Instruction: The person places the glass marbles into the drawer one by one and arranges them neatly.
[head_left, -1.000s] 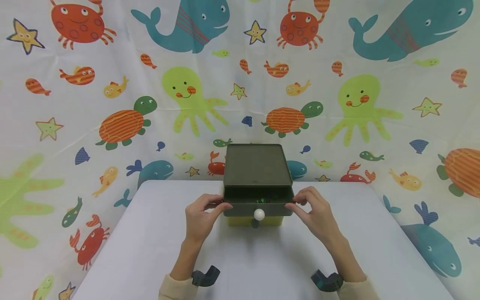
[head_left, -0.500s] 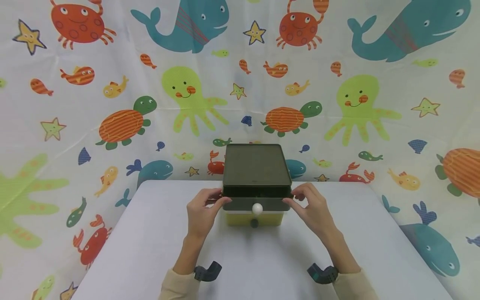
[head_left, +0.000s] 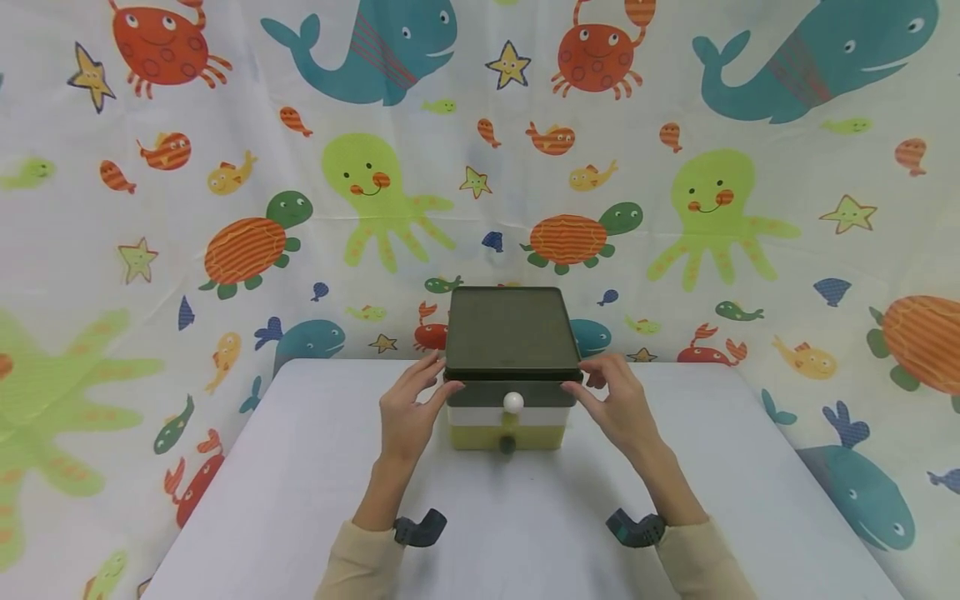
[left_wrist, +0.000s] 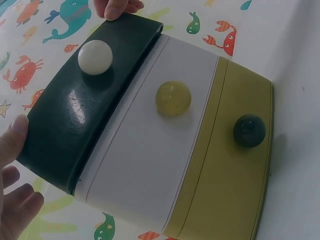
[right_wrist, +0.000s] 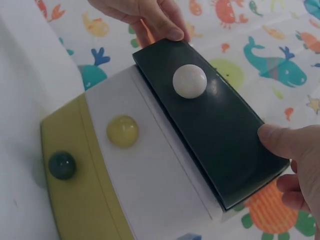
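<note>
A small chest (head_left: 513,329) with a dark green top stands at the table's back. Its dark green top drawer (head_left: 480,393) bears a white knob (head_left: 513,403) and is pushed in nearly flush; its contents are hidden. My left hand (head_left: 407,417) rests its thumb on the drawer front's left corner, the other fingers held apart beside the chest. On the right corner presses the thumb of my right hand (head_left: 622,408), with its bent fingers alongside. Below are a white middle drawer (left_wrist: 135,130) with a yellow knob (left_wrist: 173,98) and a yellow bottom drawer (right_wrist: 75,200) with a green knob (right_wrist: 62,165).
A white table (head_left: 495,517) carries the chest. Behind it hangs a cloth (head_left: 480,242) printed with sea animals. Dark wrist cameras sit on both forearms, above beige sleeves (head_left: 363,562).
The top drawer has slid back into the chest, hiding the green items seen inside. Both hands moved forward with it, and the left fingers came away from its side.
</note>
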